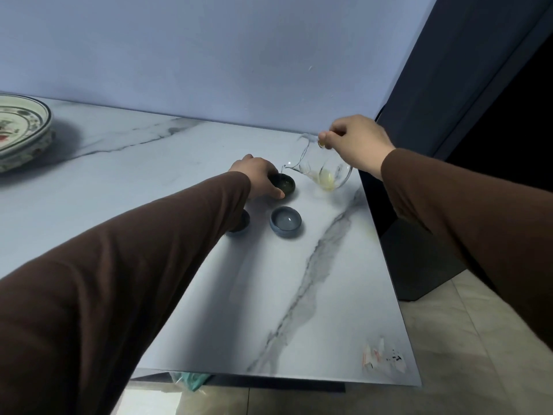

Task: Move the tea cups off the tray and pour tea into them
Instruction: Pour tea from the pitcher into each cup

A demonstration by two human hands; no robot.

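My right hand (pixel 356 142) grips a clear glass pitcher (pixel 324 167) by its handle and tilts it left, its spout over a dark cup (pixel 285 184). A little pale yellow tea lies in the pitcher's low side. My left hand (pixel 257 176) wraps around the dark cup's left side and steadies it on the table. A blue-grey cup (pixel 285 221) stands just in front, upright, with liquid in it. A third dark cup (pixel 241 224) shows only partly from under my left sleeve.
The marble table (pixel 329 295) ends close to the right of the pitcher, with tiled floor below. A stack of patterned plates (pixel 21 130) stands at the far left. A blue wall runs behind; a dark curtain hangs at right.
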